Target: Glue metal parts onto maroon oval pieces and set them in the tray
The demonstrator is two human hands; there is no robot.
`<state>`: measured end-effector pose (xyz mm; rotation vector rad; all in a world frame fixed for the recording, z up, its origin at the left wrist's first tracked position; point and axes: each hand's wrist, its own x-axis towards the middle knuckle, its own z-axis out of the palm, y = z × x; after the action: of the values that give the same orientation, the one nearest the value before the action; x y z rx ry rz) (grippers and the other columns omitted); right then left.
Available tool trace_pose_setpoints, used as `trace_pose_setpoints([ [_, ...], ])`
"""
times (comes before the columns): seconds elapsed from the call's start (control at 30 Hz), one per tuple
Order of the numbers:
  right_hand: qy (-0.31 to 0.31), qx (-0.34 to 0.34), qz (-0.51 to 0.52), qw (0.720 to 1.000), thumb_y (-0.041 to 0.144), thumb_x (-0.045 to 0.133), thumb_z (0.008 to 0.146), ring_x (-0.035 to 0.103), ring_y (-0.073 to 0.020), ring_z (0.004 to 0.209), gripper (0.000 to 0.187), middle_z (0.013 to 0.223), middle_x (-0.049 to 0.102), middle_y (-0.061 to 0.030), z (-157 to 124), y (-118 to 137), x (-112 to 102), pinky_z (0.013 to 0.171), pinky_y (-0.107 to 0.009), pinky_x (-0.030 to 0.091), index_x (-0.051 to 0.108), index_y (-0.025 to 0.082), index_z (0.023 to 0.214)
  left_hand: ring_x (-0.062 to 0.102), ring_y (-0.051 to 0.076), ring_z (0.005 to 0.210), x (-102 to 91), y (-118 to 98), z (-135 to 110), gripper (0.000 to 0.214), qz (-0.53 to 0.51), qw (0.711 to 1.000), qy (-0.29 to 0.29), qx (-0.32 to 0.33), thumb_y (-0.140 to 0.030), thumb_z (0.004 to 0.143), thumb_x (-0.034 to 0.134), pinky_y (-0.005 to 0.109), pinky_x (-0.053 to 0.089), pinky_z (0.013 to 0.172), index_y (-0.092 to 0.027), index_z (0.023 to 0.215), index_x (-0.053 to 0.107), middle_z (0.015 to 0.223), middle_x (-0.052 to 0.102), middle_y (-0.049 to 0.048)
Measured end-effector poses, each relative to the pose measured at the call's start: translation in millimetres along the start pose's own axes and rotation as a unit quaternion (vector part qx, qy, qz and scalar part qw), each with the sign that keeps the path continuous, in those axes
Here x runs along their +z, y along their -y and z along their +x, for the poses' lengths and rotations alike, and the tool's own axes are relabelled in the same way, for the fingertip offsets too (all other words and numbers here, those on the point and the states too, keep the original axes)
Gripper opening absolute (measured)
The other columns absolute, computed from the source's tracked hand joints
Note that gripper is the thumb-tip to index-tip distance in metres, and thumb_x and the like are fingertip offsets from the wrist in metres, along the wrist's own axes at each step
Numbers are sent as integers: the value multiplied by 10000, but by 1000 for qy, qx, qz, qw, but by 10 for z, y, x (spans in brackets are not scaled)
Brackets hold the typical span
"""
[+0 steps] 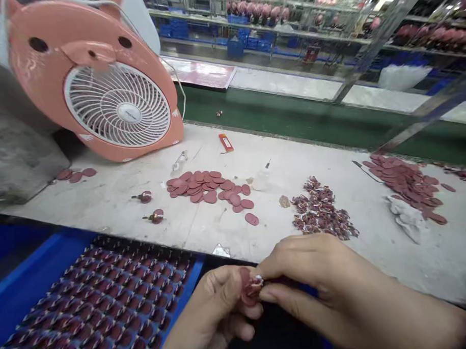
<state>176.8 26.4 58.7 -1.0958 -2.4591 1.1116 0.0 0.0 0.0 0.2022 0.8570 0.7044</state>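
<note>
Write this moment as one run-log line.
left hand, right hand: both pinch one red disc piece; beside: blue tray; bench: disc pile, pink fan

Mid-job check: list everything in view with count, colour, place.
fan: one, pink with white grille, table's far left
disc pile: many, maroon, table centre
second disc pile: many, maroon, table's far right
small-parts heap: many, maroon and white, between the piles
loose assembled pieces: two, maroon, left of centre pile
small stick: one, orange, table's far edge
tray: one, blue, holding maroon pieces, lower left
maroon piece: one, pinched between both hands
left hand: one, bare, bottom centre
right hand: one, bare, bottom right
</note>
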Motion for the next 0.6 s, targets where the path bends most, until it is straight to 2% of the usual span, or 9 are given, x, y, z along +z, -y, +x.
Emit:
trace_pose_setpoints([
  [0.33, -7, -10, -20, 1000, 179, 488, 909, 575, -89, 761, 146, 815, 634, 8, 32, 16, 27, 701, -186, 405, 628, 182, 950, 502, 35, 466, -39, 25, 31, 306, -19, 1000, 6, 13, -388, 542, 811, 108, 442, 393, -111, 611, 700, 517, 572, -23],
  [0.6, -25, -30, -26, 999, 162, 525, 885, 590, -87, 725, 120, 786, 643, -3, 39, 21, 53, 685, -175, 416, 642, 158, 912, 485, 37, 465, -58, 46, 34, 305, -19, 1000, 1, 9, -383, 549, 812, 112, 433, 416, -111, 617, 692, 519, 573, -12],
])
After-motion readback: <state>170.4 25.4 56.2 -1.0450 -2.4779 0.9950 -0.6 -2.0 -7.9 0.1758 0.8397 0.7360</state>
